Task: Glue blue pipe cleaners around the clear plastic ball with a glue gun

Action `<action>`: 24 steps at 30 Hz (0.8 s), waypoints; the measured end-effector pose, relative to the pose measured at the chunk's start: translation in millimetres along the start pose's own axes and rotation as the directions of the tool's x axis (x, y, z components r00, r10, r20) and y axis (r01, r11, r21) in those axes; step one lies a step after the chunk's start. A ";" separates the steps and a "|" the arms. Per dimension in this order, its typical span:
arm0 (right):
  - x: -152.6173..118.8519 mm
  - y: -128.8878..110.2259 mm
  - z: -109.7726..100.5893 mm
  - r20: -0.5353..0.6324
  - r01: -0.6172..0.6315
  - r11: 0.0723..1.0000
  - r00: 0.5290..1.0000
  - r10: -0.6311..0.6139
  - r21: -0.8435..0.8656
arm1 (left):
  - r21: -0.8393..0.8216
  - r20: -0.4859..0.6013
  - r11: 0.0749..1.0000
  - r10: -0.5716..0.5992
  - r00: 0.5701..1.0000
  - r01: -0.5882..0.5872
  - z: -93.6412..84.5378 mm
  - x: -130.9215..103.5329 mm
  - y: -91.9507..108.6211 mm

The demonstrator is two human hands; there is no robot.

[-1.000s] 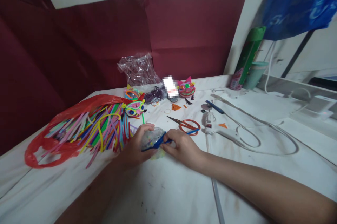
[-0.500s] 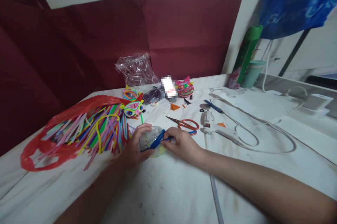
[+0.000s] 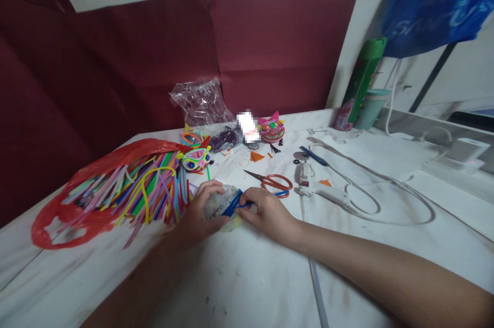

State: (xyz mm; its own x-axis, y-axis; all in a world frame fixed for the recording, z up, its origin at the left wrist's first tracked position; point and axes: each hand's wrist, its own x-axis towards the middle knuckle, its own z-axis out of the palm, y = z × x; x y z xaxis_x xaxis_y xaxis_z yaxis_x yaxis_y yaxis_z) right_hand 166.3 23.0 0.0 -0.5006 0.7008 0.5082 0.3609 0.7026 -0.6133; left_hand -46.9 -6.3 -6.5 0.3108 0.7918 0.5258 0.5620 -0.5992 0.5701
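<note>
My left hand point(image 3: 198, 215) is wrapped around a clear, rounded plastic piece point(image 3: 215, 203) with small coloured specks, low over the table's middle. Across that piece runs a blue pipe-cleaner-like strip point(image 3: 232, 203). My right hand point(image 3: 266, 210) pinches the strip between thumb and fingers against the piece's right side. Orange-handled scissors point(image 3: 276, 182) lie open just beyond the right hand. A white hot glue gun point(image 3: 324, 190) rests farther right. Left of my hands, a decorated animal face point(image 3: 195, 158) with blue eyes sits against a pile of coloured strips point(image 3: 150, 189).
A red plastic bag point(image 3: 40, 233) lies under the strips. Behind are a clear wrapper point(image 3: 200, 102), a pink cat face point(image 3: 272, 130) and orange scraps point(image 3: 255, 156). A blue-handled tool point(image 3: 314, 156) and the glue gun's cord point(image 3: 409, 220) lie right, near a green cup point(image 3: 372, 108).
Both hands stay in nearly the same place, still on the clear piece and blue strip. The blue strip on the piece has shifted slightly. The view has moved a little.
</note>
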 end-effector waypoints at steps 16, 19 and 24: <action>-0.1 3.3 -0.7 0.027 -0.019 0.998 0.999 0.017 0.056 | 0.002 -0.011 0.998 0.061 0.998 -0.061 -1.4 -4.2 -10.3; 0.4 3.3 -0.8 0.022 -0.005 0.999 1.000 0.005 0.042 | -0.008 0.021 1.000 0.023 1.000 -0.023 -3.4 -3.1 -7.1; -0.3 1.9 -0.7 0.041 -0.028 0.998 0.999 0.026 0.055 | -0.037 0.104 0.999 0.021 0.994 -0.017 -5.5 -0.3 -2.4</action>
State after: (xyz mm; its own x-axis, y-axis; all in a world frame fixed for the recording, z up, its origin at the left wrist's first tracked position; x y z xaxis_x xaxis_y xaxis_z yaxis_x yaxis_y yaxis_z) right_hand 167.7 24.2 -0.9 -0.5226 0.7134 0.4669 0.3315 0.6745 -0.6596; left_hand -52.6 -5.7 -4.5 0.4005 0.7869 0.4694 0.5280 -0.6169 0.5837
